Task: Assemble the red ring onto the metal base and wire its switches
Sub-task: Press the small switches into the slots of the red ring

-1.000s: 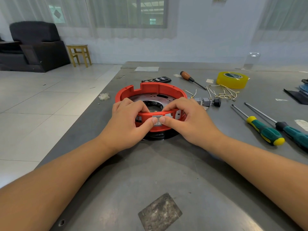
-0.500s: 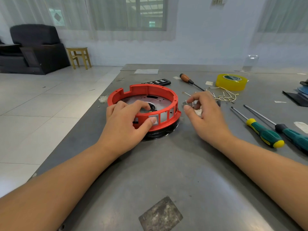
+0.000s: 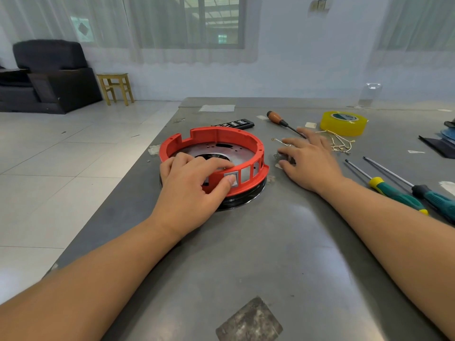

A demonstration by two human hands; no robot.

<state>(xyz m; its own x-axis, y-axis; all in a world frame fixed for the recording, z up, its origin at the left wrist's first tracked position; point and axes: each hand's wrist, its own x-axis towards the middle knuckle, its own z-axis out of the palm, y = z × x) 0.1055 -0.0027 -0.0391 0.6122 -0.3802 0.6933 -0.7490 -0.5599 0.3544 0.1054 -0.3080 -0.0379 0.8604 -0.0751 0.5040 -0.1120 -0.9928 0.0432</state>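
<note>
The red ring [image 3: 221,135] sits on the metal base [image 3: 221,153], which rests on a black part [image 3: 238,201]. My left hand [image 3: 189,185] grips the ring's near wall, fingers inside, with the thumb pressing a grey switch [image 3: 234,179] seated in a slot. Two empty slots lie just right of it. My right hand [image 3: 310,161] lies on the table right of the ring, thumb and forefinger pinching a small loose switch [image 3: 286,158]. Short wires with ring terminals [image 3: 341,143] lie past that hand.
A yellow tape roll [image 3: 343,123], an orange-handled screwdriver [image 3: 278,119] and a black bit case [image 3: 234,124] lie at the back. Two green-handled screwdrivers [image 3: 394,193] [image 3: 435,200] lie to the right. The table's left edge [image 3: 118,188] drops to the tiled floor.
My right hand left the ring's front wall and went right to the loose switches. The left hand stayed on the ring, which has turned slightly.
</note>
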